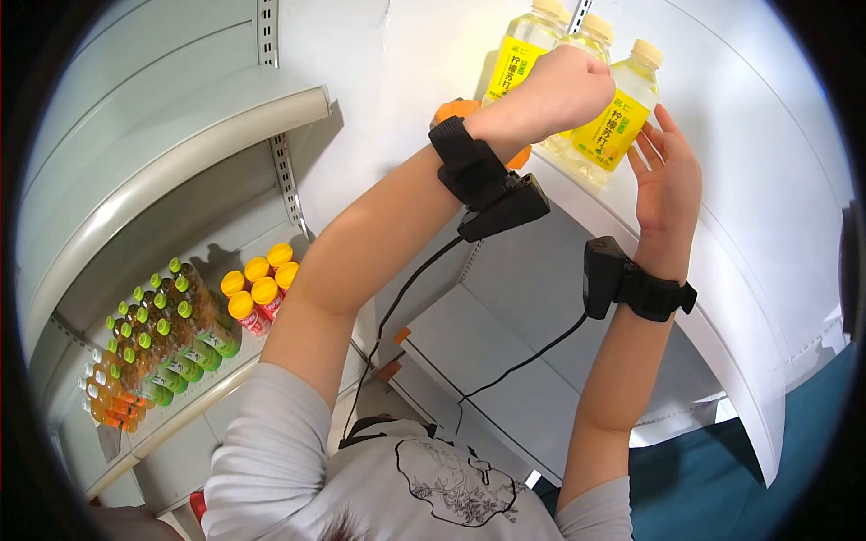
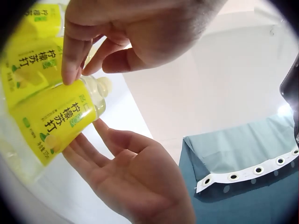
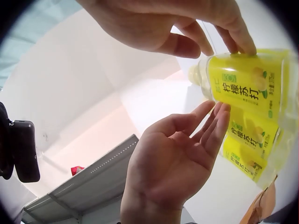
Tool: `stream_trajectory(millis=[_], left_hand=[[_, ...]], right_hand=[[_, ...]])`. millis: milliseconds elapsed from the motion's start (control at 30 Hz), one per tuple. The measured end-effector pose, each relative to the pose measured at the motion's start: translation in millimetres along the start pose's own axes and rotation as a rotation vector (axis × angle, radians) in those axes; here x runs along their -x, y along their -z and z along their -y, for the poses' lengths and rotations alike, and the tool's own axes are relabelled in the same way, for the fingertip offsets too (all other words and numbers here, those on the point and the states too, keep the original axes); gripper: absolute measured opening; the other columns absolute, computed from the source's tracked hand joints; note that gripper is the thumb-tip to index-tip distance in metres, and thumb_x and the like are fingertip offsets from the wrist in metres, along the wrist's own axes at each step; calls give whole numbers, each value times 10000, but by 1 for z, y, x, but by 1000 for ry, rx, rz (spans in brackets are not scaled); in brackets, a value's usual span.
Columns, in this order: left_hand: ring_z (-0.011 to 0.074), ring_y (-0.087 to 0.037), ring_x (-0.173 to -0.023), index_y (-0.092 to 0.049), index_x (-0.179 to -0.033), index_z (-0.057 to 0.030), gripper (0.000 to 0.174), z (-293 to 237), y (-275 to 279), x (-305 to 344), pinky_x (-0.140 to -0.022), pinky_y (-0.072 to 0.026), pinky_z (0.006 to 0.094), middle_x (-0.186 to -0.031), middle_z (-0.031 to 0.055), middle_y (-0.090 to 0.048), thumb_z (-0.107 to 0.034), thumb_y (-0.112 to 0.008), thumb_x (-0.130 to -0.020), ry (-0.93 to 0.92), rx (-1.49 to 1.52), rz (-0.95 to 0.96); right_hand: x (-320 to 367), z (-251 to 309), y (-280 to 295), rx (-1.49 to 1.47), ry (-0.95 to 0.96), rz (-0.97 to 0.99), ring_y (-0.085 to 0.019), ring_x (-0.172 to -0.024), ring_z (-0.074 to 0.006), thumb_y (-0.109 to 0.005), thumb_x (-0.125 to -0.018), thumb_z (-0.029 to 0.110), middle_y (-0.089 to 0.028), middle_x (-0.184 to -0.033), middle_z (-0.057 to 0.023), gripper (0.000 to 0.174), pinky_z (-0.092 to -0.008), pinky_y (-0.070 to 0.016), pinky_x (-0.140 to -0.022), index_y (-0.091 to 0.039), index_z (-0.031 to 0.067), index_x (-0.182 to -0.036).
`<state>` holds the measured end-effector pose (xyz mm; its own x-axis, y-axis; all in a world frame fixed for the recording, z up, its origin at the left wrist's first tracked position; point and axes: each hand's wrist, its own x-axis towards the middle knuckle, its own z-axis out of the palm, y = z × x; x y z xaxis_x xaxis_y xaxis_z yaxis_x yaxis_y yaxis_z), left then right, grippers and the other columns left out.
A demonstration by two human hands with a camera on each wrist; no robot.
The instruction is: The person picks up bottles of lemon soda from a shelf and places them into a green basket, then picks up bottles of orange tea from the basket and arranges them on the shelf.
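Note:
Three lemon soda bottles with yellow labels stand close together on a white curved shelf (image 1: 667, 261) in the head view. My left hand (image 1: 561, 95) reaches across the middle bottle (image 1: 593, 38), its fingertips touching the near side of the rightmost bottle (image 1: 612, 135). On that bottle's other side, my right hand (image 1: 667, 176) lays its extended fingers against the label. The left wrist view shows the left hand (image 2: 135, 37) above and the right hand (image 2: 140, 182) below, the bottle between their fingertips. Both thumbs stand away from the bottle. The third bottle (image 1: 523, 59) is at the left.
An orange object (image 1: 458, 111) sits partly hidden behind my left forearm. On a lower left shelf stand several green-capped bottles (image 1: 167, 329), yellow-lidded containers (image 1: 262, 284) and orange drink bottles (image 1: 113, 397). Cables (image 1: 397, 302) hang from the wrist cameras. A teal curtain (image 1: 758, 460) hangs at the right.

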<state>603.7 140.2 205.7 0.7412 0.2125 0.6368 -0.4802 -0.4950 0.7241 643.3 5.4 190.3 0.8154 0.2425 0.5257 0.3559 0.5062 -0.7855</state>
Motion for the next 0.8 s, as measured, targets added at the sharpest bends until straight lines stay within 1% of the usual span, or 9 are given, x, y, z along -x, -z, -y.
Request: stream_trajectory(millis=[167, 267, 333, 367, 400, 600, 667, 733, 800], left_hand=[[123, -509, -764, -525, -1038, 46, 335, 2, -2, 9, -668, -404, 218, -883, 102, -565, -130, -415, -775, -43, 11, -13], [129, -509, -792, -530, -1024, 53, 321, 15, -5, 9, -690, -402, 216, -915, 107, -565, -107, -404, -777, -85, 129, -135], [215, -564, -667, -584, -842, 53, 269, 24, -7, 4, -640, -434, 293, -698, 171, -590, -122, -426, -713, -192, 307, -636], [215, -564, -667, -584, -842, 53, 269, 31, -5, -1, -640, -434, 293, -698, 171, -590, -122, -426, -713, -205, 306, -633], [231, -569, -691, -571, -867, 63, 281, 40, 1, -8, -667, -434, 300, -737, 174, -590, -123, -423, -717, -180, 305, -666], [257, -565, -813, -486, -971, 73, 315, 69, 9, -27, -717, -437, 331, -937, 200, -540, -124, -437, -730, 5, 216, -706], [250, -558, -847, -464, -977, 72, 314, 72, 11, -23, -719, -441, 329, -976, 206, -519, -133, -459, -739, 100, 170, -686], [238, -543, -887, -397, -1010, 79, 415, 65, 15, -15, -720, -452, 309, -982, 195, -512, -172, -564, -724, 72, 392, -376], [207, -525, -914, -379, -1022, 49, 418, 56, 17, -6, -746, -441, 296, -996, 163, -508, -167, -589, -732, 31, 402, -286]], right_hand=[[2, -4, 4, -45, 10, 25, -362, -1090, -240, -397, -776, 86, -411, -1108, -181, 438, -371, -251, -952, -348, -85, -1177], [4, -7, 9, -92, -65, -60, -324, -1137, -257, -410, -786, 120, -386, -1157, -194, 469, -380, -228, -963, -312, -94, -1192], [9, -8, 9, -32, -32, -47, -226, -1206, -290, -437, -798, 174, -280, -1265, -187, 521, -387, -181, -988, -265, -76, -1222], [10, -8, 10, -44, -44, -24, -136, -1246, -294, -437, -800, 186, -195, -1318, -188, 550, -384, -122, -1005, -232, -77, -1238], [9, -9, 9, -48, -36, -21, -136, -1246, -294, -437, -800, 186, -195, -1318, -188, 550, -384, -122, -1005, -232, -77, -1238], [1, -27, 0, -86, -94, -27, -322, -1133, -221, -438, -805, 180, -391, -1166, -166, 363, -327, -227, -951, -399, -61, -1073], [7, -28, -9, -52, -9, -22, -439, -778, -124, -429, -784, 143, -525, -835, -68, 202, -245, -340, -755, -479, -27, -882], [6, -30, -12, -48, 5, -4, -461, -788, -135, -456, -772, 125, -529, -858, -81, 200, -249, -358, -746, -470, -29, -898], [6, -33, -15, -43, 18, 13, -484, -798, -147, -483, -761, 108, -534, -882, -94, 208, -253, -376, -738, -462, -32, -914]])
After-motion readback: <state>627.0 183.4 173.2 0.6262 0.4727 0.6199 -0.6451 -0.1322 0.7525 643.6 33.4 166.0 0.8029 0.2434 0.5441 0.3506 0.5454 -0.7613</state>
